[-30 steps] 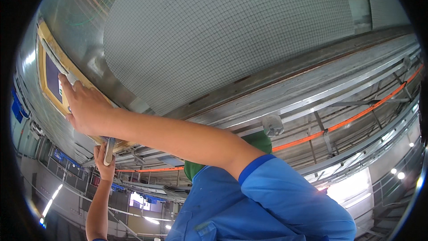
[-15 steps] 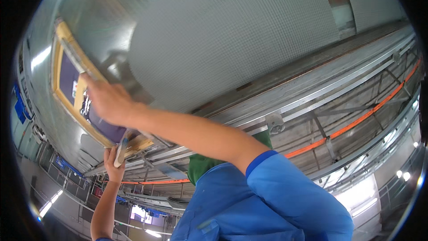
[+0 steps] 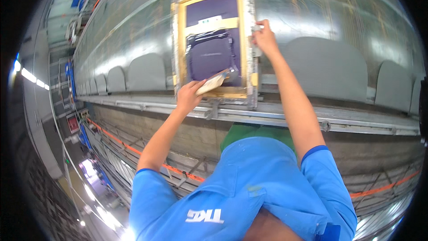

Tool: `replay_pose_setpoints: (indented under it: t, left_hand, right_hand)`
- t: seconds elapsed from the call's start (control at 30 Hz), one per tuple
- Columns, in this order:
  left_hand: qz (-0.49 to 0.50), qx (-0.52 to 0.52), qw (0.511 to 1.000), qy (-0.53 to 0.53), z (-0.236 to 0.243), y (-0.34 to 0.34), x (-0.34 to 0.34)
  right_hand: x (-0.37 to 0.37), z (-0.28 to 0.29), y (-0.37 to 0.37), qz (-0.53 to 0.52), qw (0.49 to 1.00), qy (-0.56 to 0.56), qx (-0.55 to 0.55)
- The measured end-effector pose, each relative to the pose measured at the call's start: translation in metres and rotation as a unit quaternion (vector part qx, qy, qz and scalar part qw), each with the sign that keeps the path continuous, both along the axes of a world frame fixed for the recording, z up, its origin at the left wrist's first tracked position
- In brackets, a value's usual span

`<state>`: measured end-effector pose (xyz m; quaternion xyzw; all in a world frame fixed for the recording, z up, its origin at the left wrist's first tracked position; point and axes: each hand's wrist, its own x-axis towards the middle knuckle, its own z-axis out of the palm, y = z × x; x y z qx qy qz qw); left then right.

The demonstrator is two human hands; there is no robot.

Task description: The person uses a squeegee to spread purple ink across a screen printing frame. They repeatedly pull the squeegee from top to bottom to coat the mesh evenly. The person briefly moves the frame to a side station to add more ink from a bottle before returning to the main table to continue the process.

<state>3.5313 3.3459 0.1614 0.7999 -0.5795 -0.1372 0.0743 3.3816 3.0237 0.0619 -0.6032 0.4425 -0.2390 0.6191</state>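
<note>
A rectangular screen-printing frame (image 3: 248,40) lies on the metal table in front of me. Yellow tape borders its dark purple mesh (image 3: 211,57), and a yellow strip crosses it. Clear, glossy film or wet ink rings the mesh's lower part. My left hand (image 3: 189,94), at the frame's lower left corner, is closed around the pale handle of a squeegee (image 3: 213,83). The squeegee slants over the lower mesh, and its blade end is partly blurred. My right hand (image 3: 266,40) grips the frame's right edge with bent fingers.
Grey, rounded flat pieces (image 3: 327,67) lie along the table (image 3: 307,9) on both sides of the frame. A metal rail (image 3: 285,117) runs along the near edge by my body. Below it, an orange cable or pipe (image 3: 185,172) follows the support structure.
My view has swung, bringing the frame from the left to upper centre. My right hand has moved from over the mesh to the frame's right edge. My left hand still holds the squeegee.
</note>
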Motion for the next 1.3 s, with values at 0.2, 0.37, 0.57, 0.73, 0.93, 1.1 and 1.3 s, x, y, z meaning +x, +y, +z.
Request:
replay_pose_setpoints:
  t: [0.2, 0.37, 0.57, 0.73, 0.93, 1.1, 1.3]
  left_hand:
    - [0.222, -0.099, 0.970, 0.023, -0.006, 0.011, 0.013]
    - [0.330, -0.134, 0.934, 0.029, -0.016, -0.002, 0.047]
    - [0.334, -0.086, 0.937, -0.054, -0.023, -0.039, 0.072]
    - [0.315, -0.098, 0.944, -0.029, -0.021, -0.075, 0.073]
    - [0.179, -0.110, 0.978, 0.005, -0.016, -0.112, 0.056]
    - [0.002, -0.096, 0.995, 0.000, -0.019, -0.114, 0.043]
    - [-0.129, -0.095, 0.986, -0.045, -0.034, -0.034, 0.048]
  right_hand:
    - [0.017, 0.010, 0.021, -0.134, 0.990, 0.038, -0.033]
    - [0.020, 0.013, 0.028, -0.188, 0.971, 0.058, -0.137]
    - [0.015, 0.012, 0.026, -0.197, 0.964, 0.054, -0.170]
    - [0.013, 0.026, 0.030, -0.213, 0.957, 0.085, -0.175]
    - [0.009, 0.023, 0.029, -0.211, 0.953, 0.108, -0.186]
    - [0.006, 0.013, 0.019, -0.202, 0.953, 0.072, -0.214]
    - [0.000, 0.011, 0.009, -0.166, 0.966, 0.116, -0.162]
